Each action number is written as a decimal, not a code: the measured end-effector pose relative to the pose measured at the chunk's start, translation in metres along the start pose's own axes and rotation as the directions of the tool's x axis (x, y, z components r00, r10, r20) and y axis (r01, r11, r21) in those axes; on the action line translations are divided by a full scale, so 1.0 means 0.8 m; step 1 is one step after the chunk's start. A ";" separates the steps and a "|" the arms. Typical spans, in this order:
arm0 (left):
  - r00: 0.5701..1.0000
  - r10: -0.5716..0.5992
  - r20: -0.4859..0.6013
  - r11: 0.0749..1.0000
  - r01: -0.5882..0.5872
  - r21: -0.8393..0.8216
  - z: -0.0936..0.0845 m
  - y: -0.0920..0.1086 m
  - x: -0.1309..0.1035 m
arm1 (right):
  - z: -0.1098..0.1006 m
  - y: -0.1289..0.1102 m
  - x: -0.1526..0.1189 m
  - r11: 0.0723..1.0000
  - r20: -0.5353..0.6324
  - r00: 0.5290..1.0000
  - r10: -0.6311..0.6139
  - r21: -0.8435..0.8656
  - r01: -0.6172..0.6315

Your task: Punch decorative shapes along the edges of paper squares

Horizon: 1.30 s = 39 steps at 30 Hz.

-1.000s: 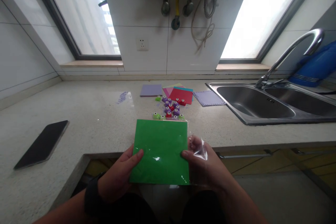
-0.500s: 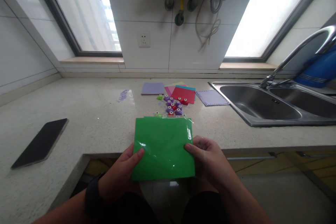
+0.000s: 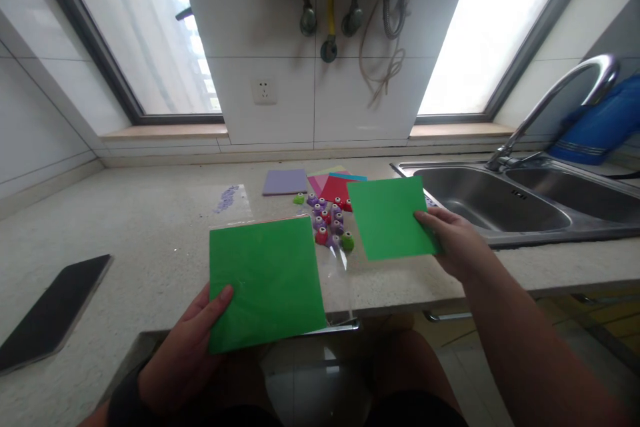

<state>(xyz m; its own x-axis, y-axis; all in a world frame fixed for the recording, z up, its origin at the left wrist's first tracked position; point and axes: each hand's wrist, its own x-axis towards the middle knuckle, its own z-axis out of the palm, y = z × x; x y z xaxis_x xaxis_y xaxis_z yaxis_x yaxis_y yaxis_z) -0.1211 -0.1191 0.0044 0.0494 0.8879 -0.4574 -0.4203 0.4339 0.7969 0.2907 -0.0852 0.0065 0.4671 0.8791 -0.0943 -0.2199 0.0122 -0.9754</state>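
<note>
My left hand [image 3: 193,340] grips the left edge of a packet of green paper [image 3: 265,283], its thumb on top; a clear plastic sleeve [image 3: 337,280] sticks out on the packet's right. A single green sheet [image 3: 393,219] is pinched at its right edge by my right hand [image 3: 453,243], held over the counter. Between the two lie several small purple, red and green figures with eyes [image 3: 325,217]. Behind them are a lilac square stack [image 3: 285,183] and fanned sheets with a red one [image 3: 334,188] on top.
A steel double sink [image 3: 480,239] with a tall faucet [image 3: 555,100] is on the right. A dark flat slab [image 3: 55,310] lies on the left of the speckled counter [image 3: 150,227]. Purple marks [image 3: 229,199] on a clear piece show near the middle-left.
A green sheet is now apart from the packet, carried up and right by my right hand. My left hand and the packet have moved left. The view has shifted slightly.
</note>
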 end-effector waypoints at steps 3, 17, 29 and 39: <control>0.999 0.009 -0.040 1.000 -0.009 0.015 -0.003 0.006 0.006 | 0.012 -0.010 0.076 0.996 -0.118 0.991 -0.061 -0.068 0.053; 0.988 -0.154 0.021 0.980 0.156 -0.128 -0.025 -0.003 0.033 | 0.134 0.026 0.244 0.690 -0.180 0.977 -0.114 -0.722 -0.053; 0.986 -0.117 0.123 0.983 0.132 -0.125 -0.021 -0.011 0.024 | 0.135 0.003 0.052 0.631 0.400 0.899 -0.181 -0.654 0.418; 0.965 -0.144 0.220 0.983 0.165 -0.079 0.007 -0.041 -0.001 | 0.104 0.039 -0.134 0.999 0.677 0.736 -0.030 0.030 0.013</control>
<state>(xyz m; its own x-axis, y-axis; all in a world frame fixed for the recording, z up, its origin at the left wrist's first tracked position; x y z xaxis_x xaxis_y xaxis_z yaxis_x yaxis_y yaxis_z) -0.1025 -0.1331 -0.0193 0.3079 0.8278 -0.4689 -0.4770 0.5608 0.6768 0.1626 -0.1392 0.0025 -0.2291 0.9688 0.0943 -0.2391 0.0379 -0.9703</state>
